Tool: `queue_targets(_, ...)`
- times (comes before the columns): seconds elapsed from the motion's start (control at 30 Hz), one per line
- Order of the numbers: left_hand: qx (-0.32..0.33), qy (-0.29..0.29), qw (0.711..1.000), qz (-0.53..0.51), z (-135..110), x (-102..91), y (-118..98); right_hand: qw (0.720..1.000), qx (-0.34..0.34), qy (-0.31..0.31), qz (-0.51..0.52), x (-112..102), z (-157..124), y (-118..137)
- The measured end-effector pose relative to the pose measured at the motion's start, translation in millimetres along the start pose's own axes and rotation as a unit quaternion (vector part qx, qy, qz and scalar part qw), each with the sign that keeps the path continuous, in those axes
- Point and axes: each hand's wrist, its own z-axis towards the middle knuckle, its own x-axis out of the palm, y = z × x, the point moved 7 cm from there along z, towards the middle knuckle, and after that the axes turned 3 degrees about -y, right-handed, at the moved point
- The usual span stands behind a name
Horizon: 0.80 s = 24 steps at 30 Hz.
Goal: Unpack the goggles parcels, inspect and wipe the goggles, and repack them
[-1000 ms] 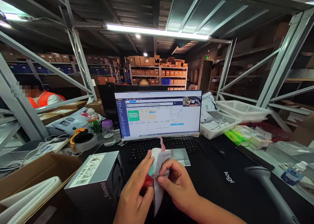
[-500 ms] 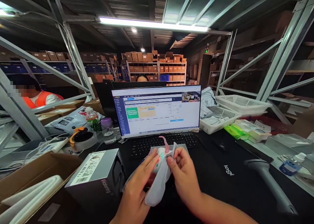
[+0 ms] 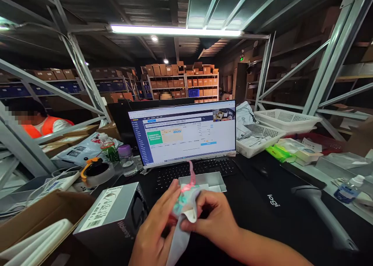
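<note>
My left hand (image 3: pixel 155 229) and my right hand (image 3: pixel 214 219) meet low in the middle of the head view, in front of the keyboard (image 3: pixel 192 171). Together they grip a grey plastic pouch (image 3: pixel 180 239) with a small pink and teal item (image 3: pixel 186 198) sticking out of its top, a pink loop standing above it. The fingers of both hands are pinched on the pouch. A small silver tray (image 3: pixel 214 180) lies just behind the hands.
A monitor (image 3: pixel 183 132) stands behind the keyboard. A grey product box (image 3: pixel 112 215) and an open cardboard carton (image 3: pixel 37 215) sit at the left, with a tape dispenser (image 3: pixel 97 169) and bottles. White baskets (image 3: pixel 264 136) and a barcode scanner (image 3: pixel 319 209) are at the right. A person in an orange vest (image 3: pixel 43 124) sits far left.
The pouch has been gathered lower and closer to me, and my right hand has shifted from its top edge to wrap its side. The view has tilted slightly.
</note>
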Motion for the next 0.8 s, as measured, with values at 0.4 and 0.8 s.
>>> queue_targets(0.4,0.045,0.106,0.993,0.029,13,-2.7,-13,0.978,0.171,0.019,0.117,-22,20,-4)
queue_targets(0.8,0.036,0.07,0.995,0.06,16,-14.7,-6,0.983,0.146,-0.041,0.105,-58,40,-2)
